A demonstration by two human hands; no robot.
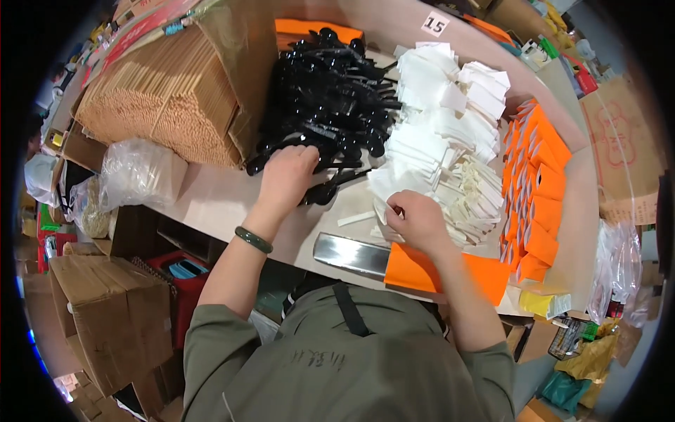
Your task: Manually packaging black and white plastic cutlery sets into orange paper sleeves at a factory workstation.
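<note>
My left hand (287,179), with a dark green bangle on its wrist, reaches into the near edge of a heap of black plastic spoons (330,91); its fingers curl over a spoon handle. My right hand (415,219) pinches a small white paper packet at the near edge of a pile of white napkins and packets (443,126). An orange paper sleeve (422,271) lies under my right wrist, with a shiny metal piece (351,254) sticking out of it to the left. A row of orange sleeves (538,190) runs along the right.
A big open carton of wooden chopsticks (165,98) lies on its side at the left of the pale table (218,200). A clear plastic bag (137,172) sits at its near end. Cardboard boxes (112,309) stand on the floor at the left, bags at the right.
</note>
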